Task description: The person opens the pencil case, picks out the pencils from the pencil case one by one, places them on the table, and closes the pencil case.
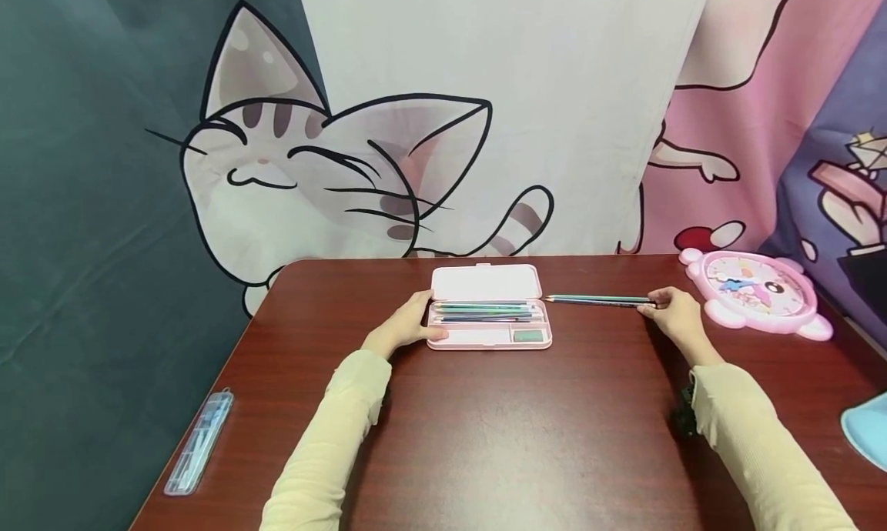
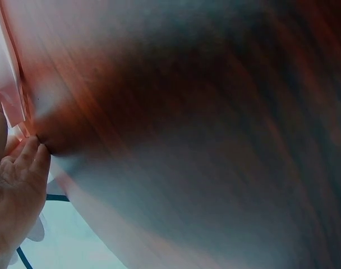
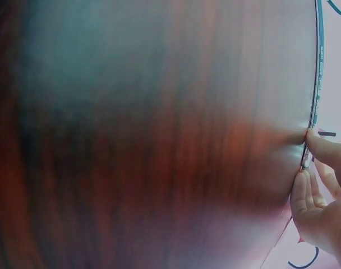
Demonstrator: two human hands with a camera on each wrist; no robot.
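An open pink pencil case (image 1: 489, 345) lies on the table with its lid (image 1: 485, 283) folded back. Several pencils (image 1: 485, 312) fill its upper compartment, and a green eraser (image 1: 529, 336) sits in a small section at lower right. My left hand (image 1: 405, 325) grips the case's left end, thumb on the front part and fingers behind. To the right of the case, my right hand (image 1: 675, 319) pinches the right ends of a few loose pencils (image 1: 596, 299), whose tips point at the case. In the right wrist view the fingers and thumb (image 3: 327, 148) close on the pencils' ends.
A pink animal-shaped clock (image 1: 758, 288) lies right of my right hand. A clear narrow case (image 1: 201, 442) rests near the table's left edge. Part of a light blue object (image 1: 869, 431) shows at the right edge. A cartoon-printed curtain (image 1: 513, 77) hangs behind the brown table (image 1: 527, 439).
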